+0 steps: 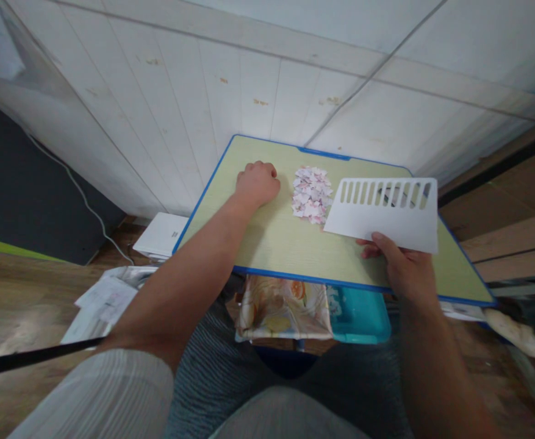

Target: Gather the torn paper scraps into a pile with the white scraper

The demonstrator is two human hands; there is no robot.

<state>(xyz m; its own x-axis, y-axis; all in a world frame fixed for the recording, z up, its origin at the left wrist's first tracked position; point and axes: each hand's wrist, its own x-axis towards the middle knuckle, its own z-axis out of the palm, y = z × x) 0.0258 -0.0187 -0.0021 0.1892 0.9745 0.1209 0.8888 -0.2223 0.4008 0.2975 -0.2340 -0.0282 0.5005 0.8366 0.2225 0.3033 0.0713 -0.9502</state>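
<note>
A loose heap of small white and pinkish paper scraps (312,195) lies on the pale green tabletop (290,250). My right hand (402,262) grips a flat white plate with a row of slots (388,216) by its near edge, thumb on top and fingers underneath. The plate is tilted above the right side of the table, its left corner close beside the heap. To the left of the scraps, apart from them, my left hand (258,183) rests on the table with its fingers curled in. Its palm faces down, so whatever it may hold is hidden.
Blue edging (290,278) borders the table, which stands against a white panelled wall (258,91). Under the near edge are a fruit-print cloth-lined bin (285,308) and a teal plastic container (361,314). At left are a white box (160,235) and papers (111,299).
</note>
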